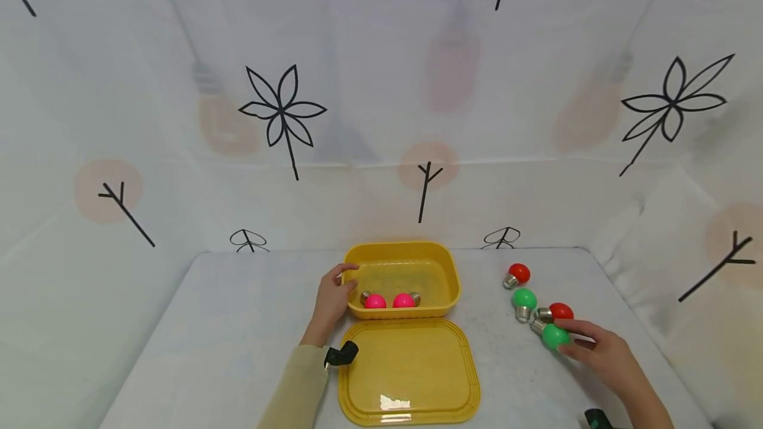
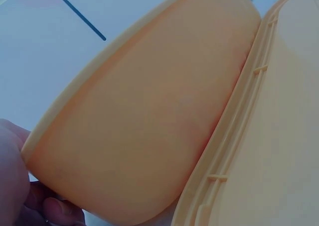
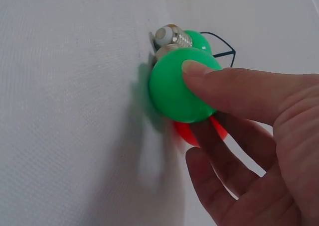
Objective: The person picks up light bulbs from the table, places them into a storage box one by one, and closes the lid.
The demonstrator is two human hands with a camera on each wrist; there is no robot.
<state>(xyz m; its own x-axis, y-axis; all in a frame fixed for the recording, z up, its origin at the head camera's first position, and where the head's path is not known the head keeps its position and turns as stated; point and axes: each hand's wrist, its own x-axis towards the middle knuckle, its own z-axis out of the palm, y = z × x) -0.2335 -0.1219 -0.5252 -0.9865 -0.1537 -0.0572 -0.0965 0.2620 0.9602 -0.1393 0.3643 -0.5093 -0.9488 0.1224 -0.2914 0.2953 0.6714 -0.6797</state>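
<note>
My left hand (image 1: 332, 298) grips the left wall of a yellow plastic box (image 1: 405, 253). In the left wrist view, that hand's fingers (image 2: 60, 211) curl at the end of the box. Inside the box lie two pink light bulbs, one on the left (image 1: 375, 301) and one on the right (image 1: 404, 300). On the right side, my right hand (image 1: 609, 353) pinches a green light bulb (image 1: 556, 336) between thumb and fingers. Its metal base points away from the hand. Close by are a red bulb (image 1: 561, 311), another green bulb (image 1: 524, 298) and a farther red bulb (image 1: 520, 273).
A yellow lid (image 1: 411, 369) lies flat in front of the box, close against it. Everything stands on a white-covered table (image 1: 197, 349). A white patterned cloth (image 1: 369, 85) hangs behind the table and along its sides.
</note>
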